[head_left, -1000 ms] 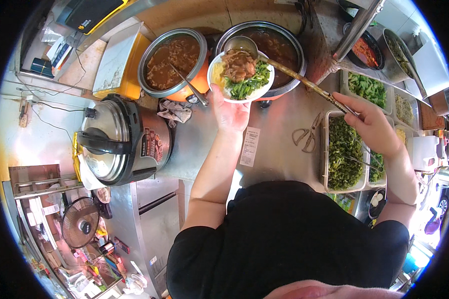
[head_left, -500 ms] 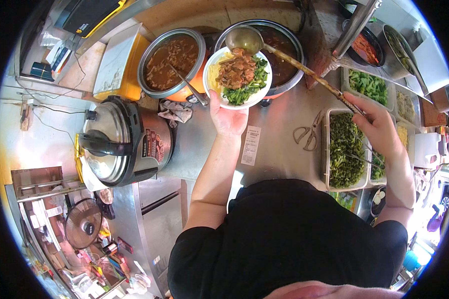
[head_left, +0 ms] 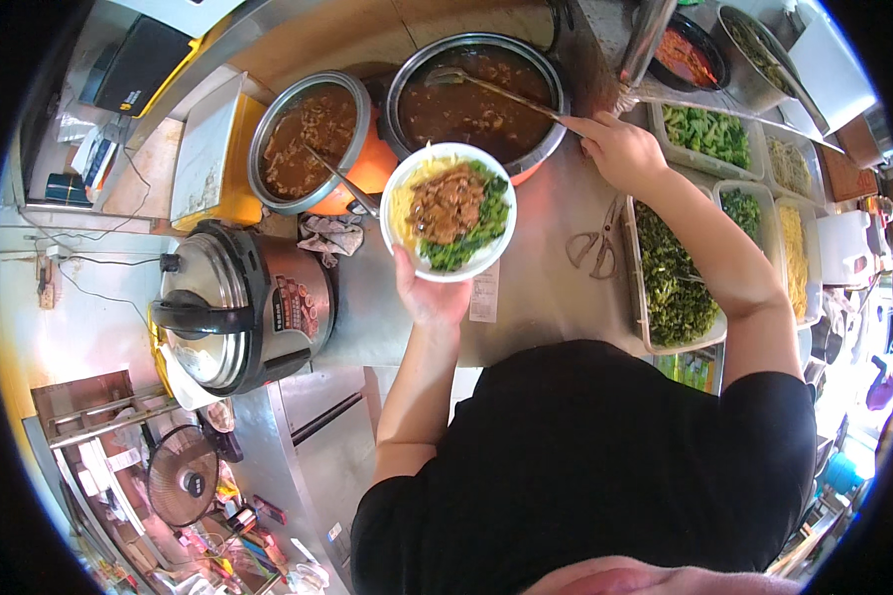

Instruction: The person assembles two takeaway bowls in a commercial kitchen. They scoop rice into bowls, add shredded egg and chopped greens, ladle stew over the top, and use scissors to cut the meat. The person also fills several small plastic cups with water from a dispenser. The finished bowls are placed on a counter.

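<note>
My left hand [head_left: 433, 296] holds up a white bowl [head_left: 466, 272] from below, thumb against its side. In the bowl lie brown saucy meat pieces [head_left: 446, 203], chopped greens [head_left: 456, 255] and yellow shreds [head_left: 404, 206]. My right hand [head_left: 620, 151] is closed at the handle end of a long ladle [head_left: 511, 96]. The ladle's head rests in the brown broth of the right-hand pot [head_left: 395, 117], partly sunk. A second pot [head_left: 365, 129], orange-sided, stands to its left with a metal-handled utensil [head_left: 345, 182] leaning in it.
A large pressure cooker [head_left: 253, 307] stands at the left by a crumpled cloth [head_left: 329, 236]. Scissors [head_left: 595, 250] and a paper slip [head_left: 484, 296] lie on the steel counter [head_left: 546, 307]. Tubs of chopped greens [head_left: 677, 283] and yellow strips [head_left: 796, 253] line the right side.
The bowl has come down toward me, away from the right-hand pot. My right hand has moved forward and left, and the ladle head has gone from above the bowl into the broth.
</note>
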A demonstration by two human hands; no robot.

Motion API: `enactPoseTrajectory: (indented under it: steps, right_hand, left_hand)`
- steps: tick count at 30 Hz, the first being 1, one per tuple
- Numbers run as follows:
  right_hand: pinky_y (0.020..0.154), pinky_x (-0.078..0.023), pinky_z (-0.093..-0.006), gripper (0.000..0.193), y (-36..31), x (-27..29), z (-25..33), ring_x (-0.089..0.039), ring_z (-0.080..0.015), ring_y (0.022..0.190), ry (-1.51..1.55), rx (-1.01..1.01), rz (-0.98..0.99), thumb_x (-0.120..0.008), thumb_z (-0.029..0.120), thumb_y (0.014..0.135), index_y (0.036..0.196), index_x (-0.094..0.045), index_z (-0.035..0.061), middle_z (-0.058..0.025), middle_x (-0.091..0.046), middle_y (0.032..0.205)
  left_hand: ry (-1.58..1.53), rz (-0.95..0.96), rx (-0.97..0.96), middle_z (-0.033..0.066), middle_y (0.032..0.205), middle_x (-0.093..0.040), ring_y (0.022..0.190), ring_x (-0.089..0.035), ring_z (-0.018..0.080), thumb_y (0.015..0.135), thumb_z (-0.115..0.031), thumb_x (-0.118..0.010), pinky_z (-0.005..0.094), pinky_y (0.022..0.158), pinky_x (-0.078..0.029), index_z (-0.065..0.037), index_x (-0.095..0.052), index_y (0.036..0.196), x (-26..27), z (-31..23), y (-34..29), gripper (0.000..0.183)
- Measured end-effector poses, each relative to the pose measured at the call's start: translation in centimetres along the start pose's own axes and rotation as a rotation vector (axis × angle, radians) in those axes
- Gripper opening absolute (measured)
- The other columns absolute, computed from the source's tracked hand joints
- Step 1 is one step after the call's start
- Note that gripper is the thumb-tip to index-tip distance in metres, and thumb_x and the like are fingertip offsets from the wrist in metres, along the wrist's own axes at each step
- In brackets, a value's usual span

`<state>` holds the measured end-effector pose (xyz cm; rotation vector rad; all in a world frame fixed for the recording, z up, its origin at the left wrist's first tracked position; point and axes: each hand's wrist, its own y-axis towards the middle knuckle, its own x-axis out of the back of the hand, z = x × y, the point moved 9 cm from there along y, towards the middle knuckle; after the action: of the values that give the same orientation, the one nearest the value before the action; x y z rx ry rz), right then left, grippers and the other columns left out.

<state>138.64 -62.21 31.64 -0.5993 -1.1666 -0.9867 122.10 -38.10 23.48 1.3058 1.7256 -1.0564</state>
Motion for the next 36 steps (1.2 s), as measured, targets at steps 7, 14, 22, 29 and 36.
enactPoseTrajectory:
  steps: [7,14,22,29,36]
  right_hand:
    - [0.086,-0.047,-0.0439,0.034,-2.2,1.2,5.3,-0.057,-0.03,0.097,-0.062,0.364,-0.444,-0.071,0.02,0.079,0.113,-0.069,0.0189,-0.0057,-0.062,0.105]
    - [0.099,-0.045,-0.0437,0.039,-3.1,-14.5,18.4,-0.053,-0.0336,0.117,0.483,0.452,0.284,-0.07,0.025,0.084,0.12,-0.063,0.013,-0.0086,-0.059,0.119]
    - [0.11,-0.035,-0.0493,0.063,7.9,-31.3,37.6,-0.028,-0.0371,0.141,0.391,0.392,0.287,-0.066,0.024,0.086,0.143,-0.04,0.0151,-0.0153,-0.029,0.152]
    - [0.11,-0.038,-0.0469,0.063,14.5,-40.4,40.8,-0.028,-0.043,0.141,0.051,0.177,0.445,-0.066,0.022,0.084,0.142,-0.045,0.0329,-0.0184,-0.019,0.158]
    - [0.089,-0.054,-0.0456,0.034,4.1,-33.5,34.7,-0.058,-0.035,0.115,0.338,0.343,0.315,-0.07,0.016,0.075,0.109,-0.064,0.0208,-0.0156,-0.046,0.135]
  left_hand:
    - [0.042,-0.191,-0.011,0.0095,0.155,-0.032,0.141,-0.032,0.0337,0.089,-0.063,-0.052,0.0534,0.116,-0.026,-0.016,-0.028,0.152,5.6,-0.9,-10.1,0.083]
    - [0.06,-0.425,-0.205,0.0115,0.155,-0.032,0.141,-0.032,0.0342,0.089,-0.066,-0.05,0.0519,0.116,-0.027,-0.014,-0.025,0.153,12.2,-5.2,-19.3,0.086]
    - [0.076,-0.575,-0.187,0.0136,0.154,-0.033,0.14,-0.033,0.0346,0.091,-0.066,-0.046,0.0525,0.116,-0.027,-0.011,-0.024,0.152,18.9,-10.9,-21.8,0.085]
    - [0.225,-0.385,-0.059,0.0156,0.155,-0.029,0.141,-0.032,0.0362,0.09,-0.073,-0.04,0.0538,0.116,-0.027,-0.011,-0.019,0.153,20.7,-14.3,-20.4,0.091]
    - [0.21,-0.342,0.062,0.0126,0.152,-0.034,0.138,-0.037,0.0349,0.089,-0.069,-0.047,0.0528,0.114,-0.031,-0.013,-0.024,0.152,21.9,-15.3,-19.6,0.087]
